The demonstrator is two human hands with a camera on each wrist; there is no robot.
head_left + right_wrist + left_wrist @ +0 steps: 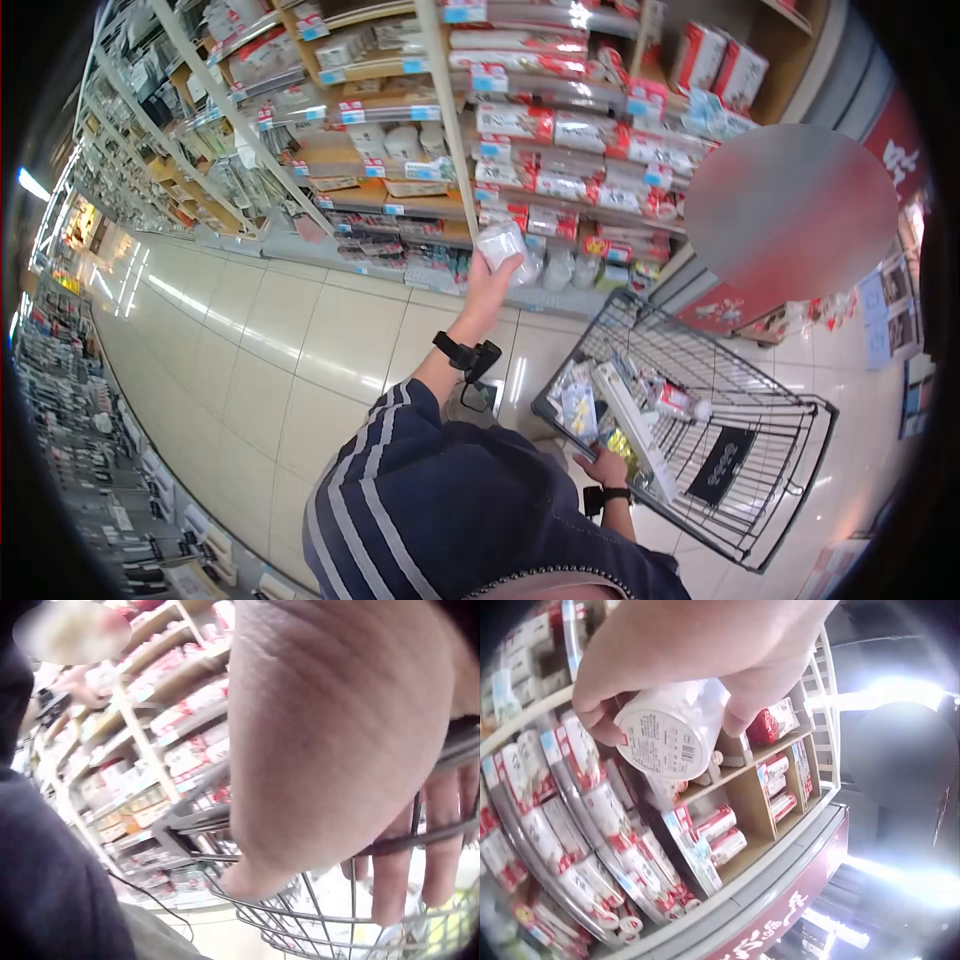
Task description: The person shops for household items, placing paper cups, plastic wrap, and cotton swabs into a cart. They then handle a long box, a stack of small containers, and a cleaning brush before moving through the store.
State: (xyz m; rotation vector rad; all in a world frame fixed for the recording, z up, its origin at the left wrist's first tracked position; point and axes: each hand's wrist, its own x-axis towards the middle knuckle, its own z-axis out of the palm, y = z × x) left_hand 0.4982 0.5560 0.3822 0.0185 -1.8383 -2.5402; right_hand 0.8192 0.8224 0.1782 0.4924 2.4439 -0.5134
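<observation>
My left hand (487, 284) is raised in front of the shelves and grips a white round tub (502, 243). In the left wrist view, the tub (660, 742) is tilted, with printed text and a barcode on its round end. The thumb and fingers of the left hand (712, 645) hold it from opposite sides. Low at my other side, my right hand (606, 467) holds the side rim of a black wire shopping cart (820, 410). Its fingers (391, 889) curl down over the rim bar in the right wrist view.
Shelves of red-and-white packages (515, 122) face me, with blue price tags. The cart holds a long white box (630, 425), a red-and-white pack (675, 402) and other goods. A red panel (715, 305) ends the shelf. Another shelf (100, 480) stands across the tiled aisle floor (250, 370).
</observation>
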